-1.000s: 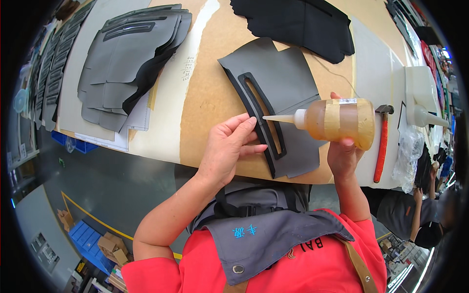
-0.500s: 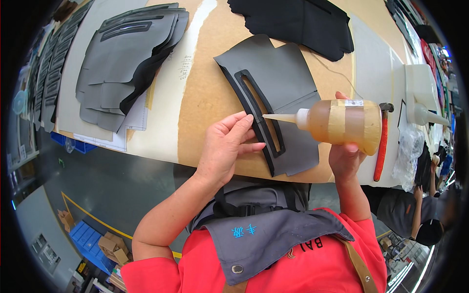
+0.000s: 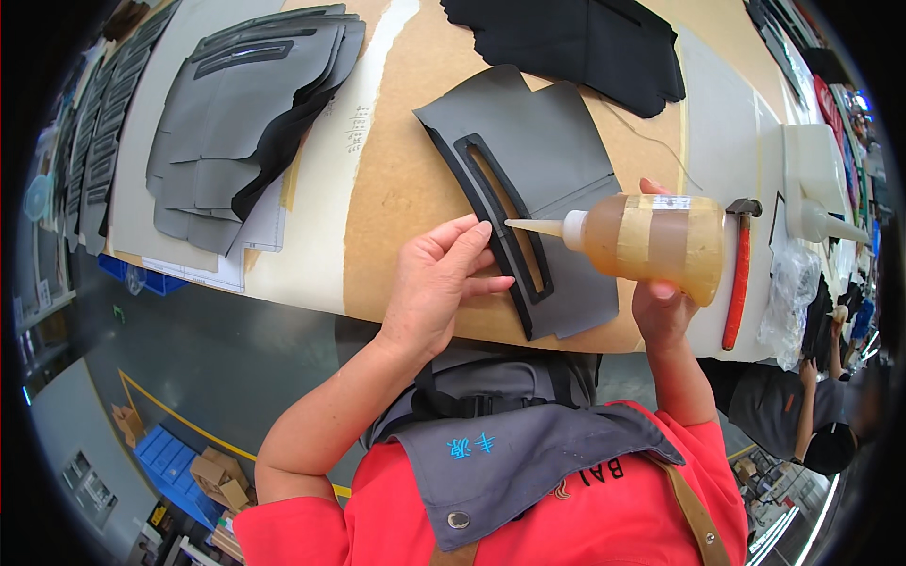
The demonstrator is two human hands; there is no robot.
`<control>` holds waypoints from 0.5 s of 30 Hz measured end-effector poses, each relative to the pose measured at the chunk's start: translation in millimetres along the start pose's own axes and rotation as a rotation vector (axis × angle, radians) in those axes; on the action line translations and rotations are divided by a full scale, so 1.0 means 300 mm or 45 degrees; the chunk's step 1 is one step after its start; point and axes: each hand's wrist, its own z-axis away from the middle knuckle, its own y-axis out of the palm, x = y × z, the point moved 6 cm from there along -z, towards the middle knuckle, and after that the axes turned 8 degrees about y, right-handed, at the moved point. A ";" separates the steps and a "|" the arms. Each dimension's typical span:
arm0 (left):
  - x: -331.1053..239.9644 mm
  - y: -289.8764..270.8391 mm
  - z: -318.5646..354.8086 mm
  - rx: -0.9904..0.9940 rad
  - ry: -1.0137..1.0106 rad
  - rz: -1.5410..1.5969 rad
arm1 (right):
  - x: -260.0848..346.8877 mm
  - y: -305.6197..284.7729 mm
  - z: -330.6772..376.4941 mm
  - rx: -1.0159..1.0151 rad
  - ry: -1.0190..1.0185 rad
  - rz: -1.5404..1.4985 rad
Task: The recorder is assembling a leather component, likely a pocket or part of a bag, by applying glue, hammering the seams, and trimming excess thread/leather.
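Observation:
A grey panel (image 3: 566, 141) with a black folded edge and a long slot framed in black lies in front of me on brown board. My left hand (image 3: 444, 274) pinches its near-left black edge between thumb and fingers, beside the slot. In my right hand (image 3: 661, 307) is a squeeze bottle (image 3: 651, 241) of amber liquid, banded with tape and held on its side. The bottle's thin nozzle points left, and its tip is over the black strip close to my left thumb. Whether the tip touches the strip, I cannot tell.
Stacked grey panels (image 3: 236, 123) lie to the left, and black pieces (image 3: 576, 47) at the far side. Right of the bottle rests a red-handled hammer (image 3: 738, 283), with a white container (image 3: 813, 156) and clear plastic bag (image 3: 791, 302) beyond. Another person (image 3: 797, 406) works at the right.
The bottle in my right hand has shifted slightly left, its nozzle tip staying near the same spot on the strip. My left hand and the panel have hardly moved.

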 end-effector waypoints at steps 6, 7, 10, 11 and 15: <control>0.002 0.000 0.000 0.001 0.003 0.006 | -0.003 -0.013 0.015 0.039 -0.004 -0.013; 0.002 -0.001 -0.001 0.001 0.003 0.004 | -0.002 -0.008 0.015 0.039 -0.004 -0.014; 0.001 0.001 -0.001 0.006 0.006 -0.001 | -0.003 0.005 0.010 0.035 0.016 -0.066; 0.000 0.002 0.000 0.006 0.006 -0.002 | -0.009 0.005 0.006 0.031 0.006 -0.050; 0.002 0.000 0.000 0.009 -0.006 -0.006 | -0.013 0.001 0.003 0.028 -0.026 -0.022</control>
